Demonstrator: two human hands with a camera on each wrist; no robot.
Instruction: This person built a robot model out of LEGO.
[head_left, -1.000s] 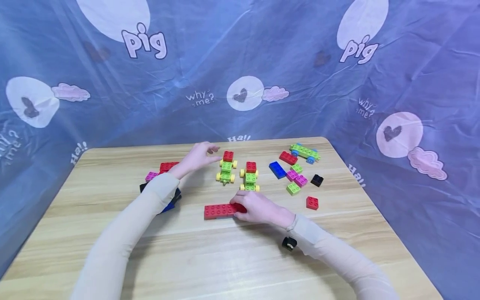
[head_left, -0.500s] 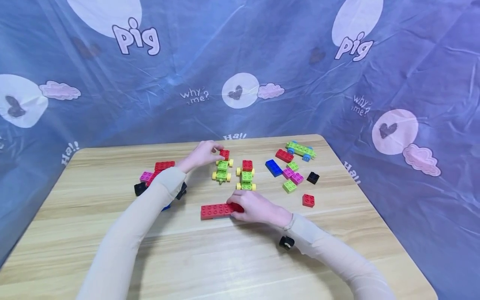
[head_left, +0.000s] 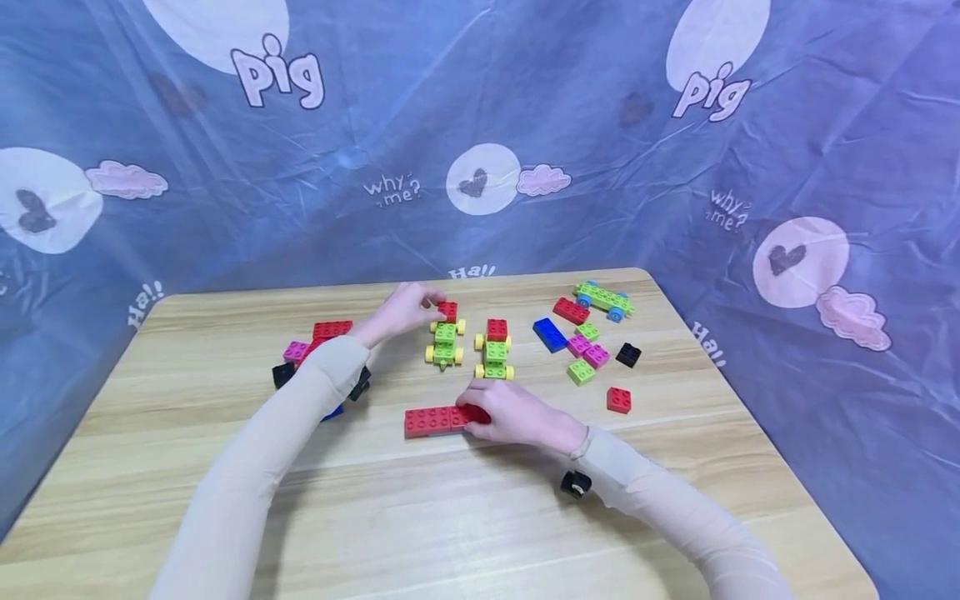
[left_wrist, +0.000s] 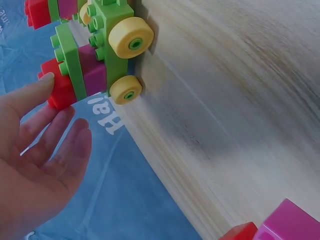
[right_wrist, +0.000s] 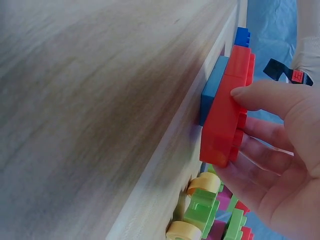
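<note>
My left hand (head_left: 403, 313) pinches the red brick (left_wrist: 59, 85) at the top of a toy car between thumb and fingers. Under that brick come a green plate (left_wrist: 71, 62), a purple brick (left_wrist: 93, 71) and a green base with yellow wheels (left_wrist: 131, 37). My right hand (head_left: 517, 414) grips the right end of a long red block (head_left: 429, 422) made of red bricks set end to end. A blue brick (right_wrist: 214, 90) shows beneath it. Just beyond the right hand stands a second toy car (head_left: 495, 352) with a red brick on top.
Right of the cars lie a blue brick (head_left: 551, 335), a black brick (head_left: 628, 355), a red brick (head_left: 618, 400) and several pink and green ones. A green car base (head_left: 604, 300) with blue wheels sits behind. More bricks, including a pink one (head_left: 297, 351), lie near the left forearm.
The left hand has come to the red brick on the far-left car and taken hold of it. The right hand keeps its grip on the red block. The head view has shifted slightly.
</note>
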